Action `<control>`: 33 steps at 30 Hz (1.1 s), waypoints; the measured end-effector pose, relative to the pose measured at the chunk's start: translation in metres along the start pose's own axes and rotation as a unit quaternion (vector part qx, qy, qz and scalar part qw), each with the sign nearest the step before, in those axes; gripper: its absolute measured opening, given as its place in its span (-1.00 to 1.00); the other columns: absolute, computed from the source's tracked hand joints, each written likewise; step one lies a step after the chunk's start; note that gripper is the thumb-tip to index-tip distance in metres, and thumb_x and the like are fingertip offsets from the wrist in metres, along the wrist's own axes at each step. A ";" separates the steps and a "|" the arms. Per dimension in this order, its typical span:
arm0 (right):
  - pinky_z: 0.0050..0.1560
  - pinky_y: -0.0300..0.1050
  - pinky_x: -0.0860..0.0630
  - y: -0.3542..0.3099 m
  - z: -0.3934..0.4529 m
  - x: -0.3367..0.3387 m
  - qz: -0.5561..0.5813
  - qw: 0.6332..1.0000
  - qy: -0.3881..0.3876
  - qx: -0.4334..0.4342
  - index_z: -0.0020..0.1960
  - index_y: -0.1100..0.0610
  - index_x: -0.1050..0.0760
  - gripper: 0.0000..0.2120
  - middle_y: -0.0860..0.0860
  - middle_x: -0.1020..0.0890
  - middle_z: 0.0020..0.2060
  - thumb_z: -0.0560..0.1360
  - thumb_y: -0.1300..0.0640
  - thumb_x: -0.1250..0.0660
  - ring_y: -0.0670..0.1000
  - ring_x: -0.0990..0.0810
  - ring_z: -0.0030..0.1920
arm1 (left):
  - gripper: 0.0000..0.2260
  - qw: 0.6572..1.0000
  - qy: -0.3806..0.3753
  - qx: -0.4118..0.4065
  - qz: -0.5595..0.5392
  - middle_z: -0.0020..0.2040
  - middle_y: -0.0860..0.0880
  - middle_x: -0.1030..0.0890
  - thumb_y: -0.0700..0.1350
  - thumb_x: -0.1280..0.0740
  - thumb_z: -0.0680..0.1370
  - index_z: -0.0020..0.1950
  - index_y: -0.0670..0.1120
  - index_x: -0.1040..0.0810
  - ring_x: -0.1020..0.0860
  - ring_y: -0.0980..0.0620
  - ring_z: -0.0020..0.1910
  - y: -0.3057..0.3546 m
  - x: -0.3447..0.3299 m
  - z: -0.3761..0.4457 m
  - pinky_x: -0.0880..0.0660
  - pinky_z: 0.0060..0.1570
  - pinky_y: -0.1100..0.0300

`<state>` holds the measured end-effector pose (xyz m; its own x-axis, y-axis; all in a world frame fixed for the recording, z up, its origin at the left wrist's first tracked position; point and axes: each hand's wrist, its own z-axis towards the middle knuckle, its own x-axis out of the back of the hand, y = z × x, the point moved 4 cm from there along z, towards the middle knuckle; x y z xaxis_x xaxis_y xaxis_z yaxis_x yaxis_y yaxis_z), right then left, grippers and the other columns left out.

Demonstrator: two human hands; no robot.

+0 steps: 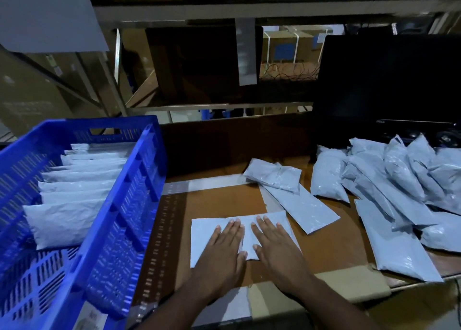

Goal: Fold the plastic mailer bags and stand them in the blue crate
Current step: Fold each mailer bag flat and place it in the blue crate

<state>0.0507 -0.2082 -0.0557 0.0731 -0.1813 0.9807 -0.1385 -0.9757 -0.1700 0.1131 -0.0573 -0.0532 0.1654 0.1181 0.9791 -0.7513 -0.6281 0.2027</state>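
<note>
Both hands, left hand [224, 250] and right hand [274, 247], flat on mailer bag [204, 235], low middle, fingers straight. Soft, light, slippery; best grabbed by edges. Blue crate [119, 205] left.

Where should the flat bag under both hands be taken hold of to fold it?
Judging by its pose, take the bag by its free left edge, coming from the crate side. That end lies flat and uncovered, while the left hand and right hand press its middle.
</note>
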 end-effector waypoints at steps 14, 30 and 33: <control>0.59 -0.04 0.25 0.000 -0.001 0.019 0.073 0.997 -0.025 0.026 0.63 -0.13 0.12 -0.04 -0.16 0.15 0.60 0.34 -0.50 0.55 -0.12 0.19 0.60 | -0.44 1.000 -0.015 0.008 -0.023 0.59 0.15 0.25 0.19 0.13 0.70 0.67 0.02 0.12 0.22 0.17 0.62 -0.002 0.004 0.001 0.33 0.55 0.17; 0.52 -0.13 0.27 0.015 -0.005 0.015 0.065 0.995 0.058 -0.053 0.63 -0.01 0.23 -0.07 -0.11 0.23 0.58 0.42 -0.53 0.36 -0.12 0.29 0.54 | -0.31 0.993 0.070 0.093 0.006 0.63 0.14 0.22 0.39 0.13 0.64 0.67 0.07 0.14 0.31 0.23 0.57 -0.031 0.011 -0.010 0.34 0.54 0.09; 0.59 -0.07 0.17 0.022 -0.010 0.011 0.066 0.995 0.043 -0.062 0.63 -0.01 0.27 -0.01 -0.09 0.22 0.61 0.37 -0.57 0.45 -0.08 0.24 0.59 | -0.29 0.992 0.064 0.105 0.010 0.62 0.14 0.26 0.41 0.13 0.62 0.67 0.08 0.18 0.35 0.21 0.54 -0.029 0.015 -0.012 0.43 0.50 0.15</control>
<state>0.0390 -0.2307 -0.0476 -0.0385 -0.2900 0.9562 -0.2625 -0.9204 -0.2897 0.1298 -0.0281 -0.0443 0.0581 0.1926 0.9795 -0.6022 -0.7758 0.1883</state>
